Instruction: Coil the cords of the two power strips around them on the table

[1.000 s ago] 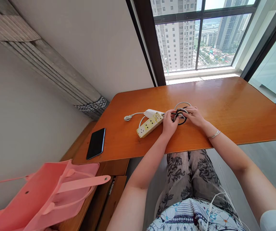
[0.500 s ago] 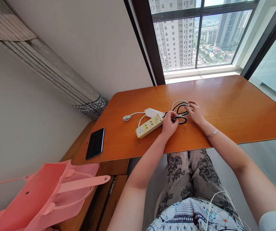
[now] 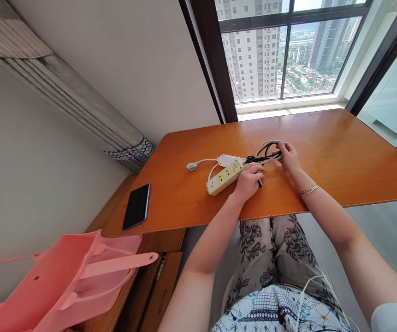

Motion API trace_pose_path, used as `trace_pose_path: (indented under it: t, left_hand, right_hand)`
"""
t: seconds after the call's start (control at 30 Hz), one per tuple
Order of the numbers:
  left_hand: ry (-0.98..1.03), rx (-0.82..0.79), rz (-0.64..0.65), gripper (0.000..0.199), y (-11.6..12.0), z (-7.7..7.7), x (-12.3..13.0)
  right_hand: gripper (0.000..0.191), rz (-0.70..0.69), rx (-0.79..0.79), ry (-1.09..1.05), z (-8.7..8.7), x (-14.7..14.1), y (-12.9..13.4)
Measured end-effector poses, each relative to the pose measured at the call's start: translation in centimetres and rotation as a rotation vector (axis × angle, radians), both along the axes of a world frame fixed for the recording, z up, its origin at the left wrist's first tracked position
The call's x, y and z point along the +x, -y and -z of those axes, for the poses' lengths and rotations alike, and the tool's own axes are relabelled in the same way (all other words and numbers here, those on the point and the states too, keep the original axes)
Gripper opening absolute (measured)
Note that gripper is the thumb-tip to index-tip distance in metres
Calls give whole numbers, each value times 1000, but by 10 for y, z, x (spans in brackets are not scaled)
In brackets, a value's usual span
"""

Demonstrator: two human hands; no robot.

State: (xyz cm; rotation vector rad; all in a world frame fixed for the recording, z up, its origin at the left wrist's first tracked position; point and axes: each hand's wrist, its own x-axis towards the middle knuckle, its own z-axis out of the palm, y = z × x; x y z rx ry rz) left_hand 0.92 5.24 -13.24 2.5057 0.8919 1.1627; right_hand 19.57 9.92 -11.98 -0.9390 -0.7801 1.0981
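A yellow-and-white power strip (image 3: 224,178) lies slanted on the brown table, a white adapter-like box (image 3: 228,160) just behind it. A white plug (image 3: 192,166) on a white cord rests to their left. My left hand (image 3: 248,181) is closed at the strip's right end, with a short black cable piece (image 3: 260,183) sticking out below its fingers. The cable's path under that hand is hidden. Loops of black and white cable (image 3: 265,147) are bunched between the two hands. My right hand (image 3: 289,158) pinches the bunch at its right end.
A dark phone (image 3: 136,207) lies near the left edge of the brown table (image 3: 343,161). A pink bag (image 3: 80,276) sits low on the left, beside wooden drawers (image 3: 162,286). A window stands behind the table. A white cord (image 3: 304,295) hangs over my lap.
The power strip, white box and plug have shifted right. My right hand has moved right, drawing the cable loops into a narrower bunch. My left hand has moved slightly right.
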Motion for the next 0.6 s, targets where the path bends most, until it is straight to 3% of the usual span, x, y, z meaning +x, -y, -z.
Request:
trace_pose_path:
  t: [0.17,0.27,0.6]
  left_hand:
    - [-34,-25,120,32,6,0,0]
    - [-41,-1,141,24,11,0,5]
    - [-56,6,-137,32,10,2,14]
  right_hand:
    - [31,45,8,-103,-3,7,-3]
    - [26,78,24,-197,-4,11,-5]
    - [26,146,20,-311,1,29,-17]
